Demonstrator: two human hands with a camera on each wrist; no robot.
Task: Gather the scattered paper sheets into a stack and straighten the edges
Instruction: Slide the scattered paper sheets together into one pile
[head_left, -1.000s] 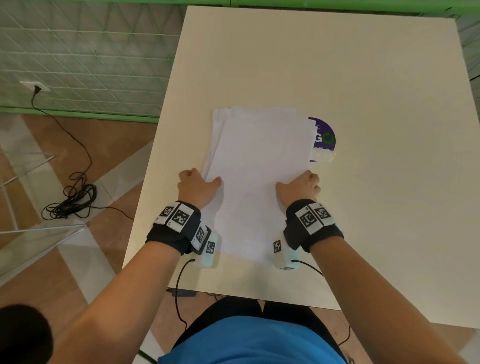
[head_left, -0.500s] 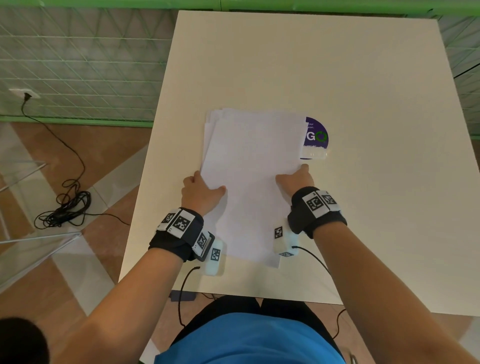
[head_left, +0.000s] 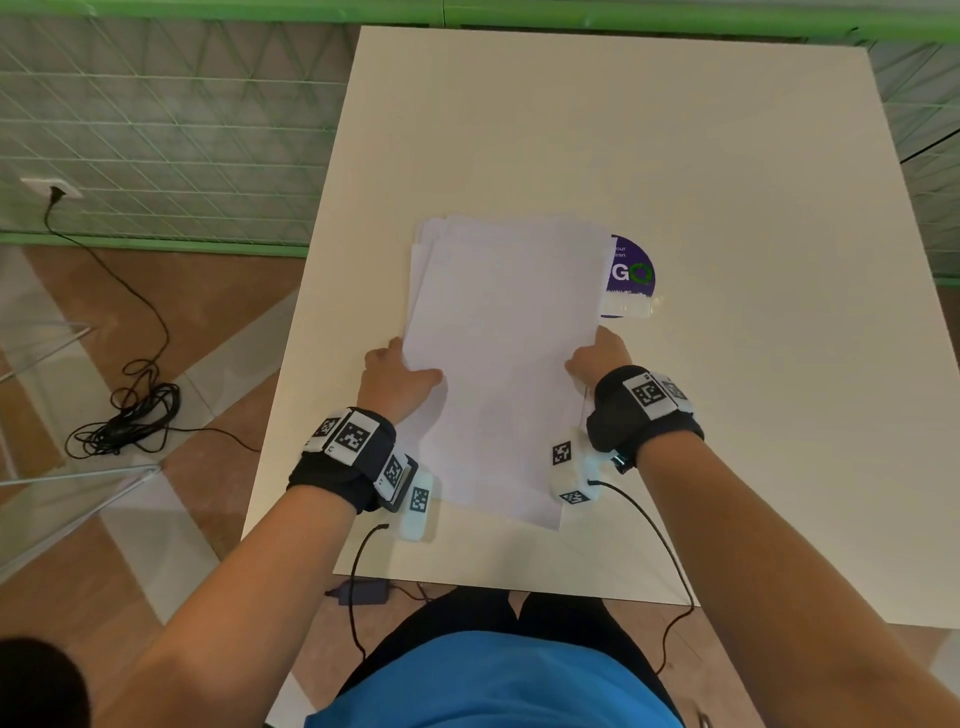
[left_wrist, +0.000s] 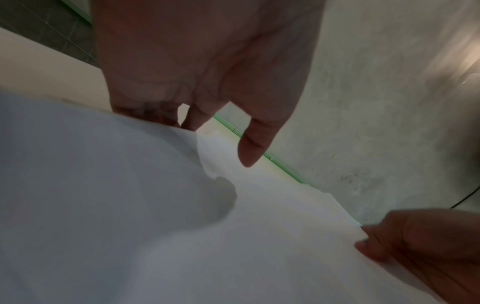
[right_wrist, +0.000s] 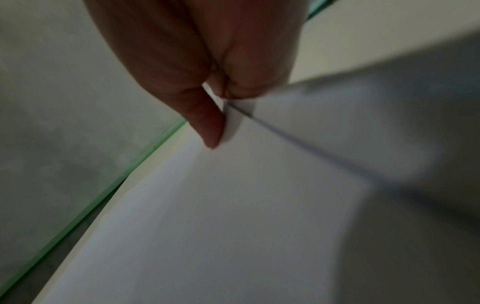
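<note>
I see the cream table (head_left: 675, 156) carrying the stack of white paper sheets (head_left: 498, 353) near its front middle, far corners fanned unevenly. The stack covers part of a purple round sticker (head_left: 631, 270). My left hand (head_left: 397, 379) grasps the stack's left edge, thumb on top; my right hand (head_left: 597, 356) pinches the right edge.

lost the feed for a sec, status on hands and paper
Left hand and right hand each grip a side edge of the stack. Far-left sheet edges uneven. Stack's far right corner overlaps a purple sticker; nothing blocking.
</note>
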